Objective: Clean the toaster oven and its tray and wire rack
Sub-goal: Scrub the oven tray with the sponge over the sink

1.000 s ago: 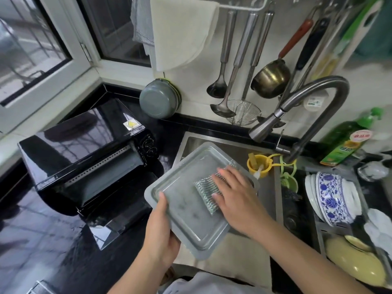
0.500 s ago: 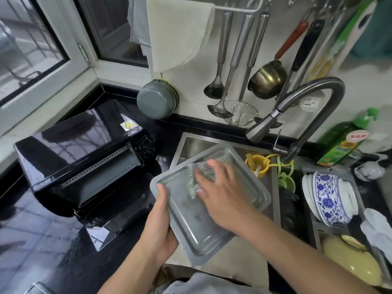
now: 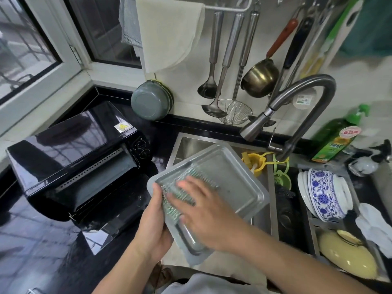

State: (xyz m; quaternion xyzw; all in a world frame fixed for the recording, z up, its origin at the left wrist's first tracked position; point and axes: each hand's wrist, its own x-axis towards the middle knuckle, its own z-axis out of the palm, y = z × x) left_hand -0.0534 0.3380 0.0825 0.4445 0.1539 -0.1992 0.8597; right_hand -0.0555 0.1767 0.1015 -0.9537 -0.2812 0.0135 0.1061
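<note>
**A Kitchen Corner by the Window**

A shiny black counter (image 3: 38, 247) runs along a pale tiled wall (image 3: 186, 85). A window (image 3: 23, 49) with a white frame lets in daylight on the left. A cream cloth (image 3: 169, 32) and metal ladles (image 3: 212, 60) hang from a rail. A curved grey tap (image 3: 307, 96) bends over the steel sink (image 3: 191, 143). Bowls (image 3: 326, 194) sit on the right.

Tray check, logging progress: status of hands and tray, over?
Left hand grips tray edge, over sink. Right hand presses scrubber flat inside tray. Faucet off; nothing obstructing.
</note>
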